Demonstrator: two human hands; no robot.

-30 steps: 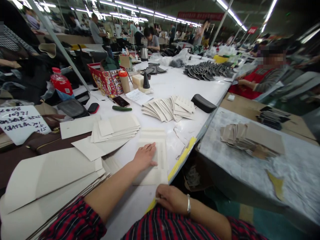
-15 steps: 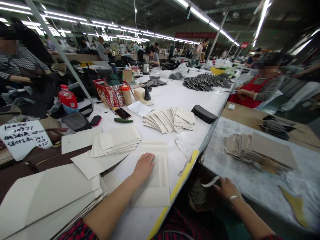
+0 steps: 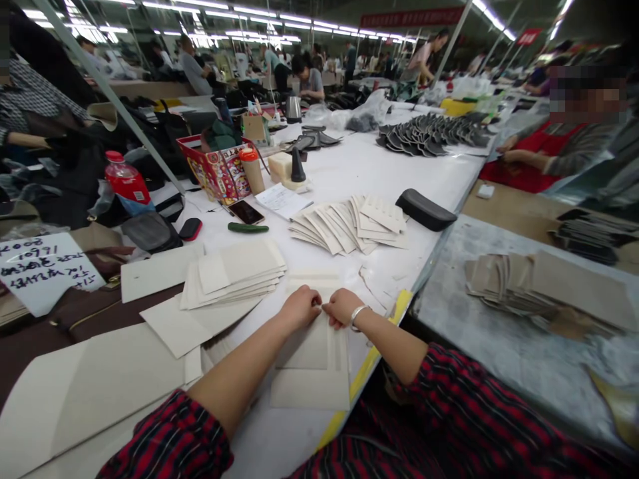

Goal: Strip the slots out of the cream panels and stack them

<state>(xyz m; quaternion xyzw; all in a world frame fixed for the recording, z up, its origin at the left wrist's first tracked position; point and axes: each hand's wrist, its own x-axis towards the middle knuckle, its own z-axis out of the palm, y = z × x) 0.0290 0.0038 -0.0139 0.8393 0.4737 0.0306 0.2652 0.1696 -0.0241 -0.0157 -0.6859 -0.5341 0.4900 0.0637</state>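
Observation:
A pale beige panel (image 3: 312, 389) lies flat on the white table in front of me, with a smaller rectangle and narrow strips on its upper face. Over its far half my left hand (image 3: 301, 307) is closed, thumb and fingertips pinched together. My right hand (image 3: 344, 308), with a bracelet at the wrist, is pinched closed too, its fingertips almost meeting the left ones. Whatever sits between the fingertips is too small and hidden to make out. Just to the left is a stack of pale panels (image 3: 249, 269); a fanned row of similar pieces (image 3: 329, 226) lies beyond.
Large pale sheets (image 3: 100, 392) cover the table at left. Farther back are a cucumber (image 3: 248, 228), a phone (image 3: 246, 212), a black case (image 3: 426, 209) and a patterned box (image 3: 219, 173). Yellow tape (image 3: 367, 366) marks the table edge. A co-worker in a red apron (image 3: 544, 156) sits at right.
My right hand has left the side of the table, where it held a pale curled strip, and come to the panel. My left hand has gone from lying flat to pinching. The view has shifted.

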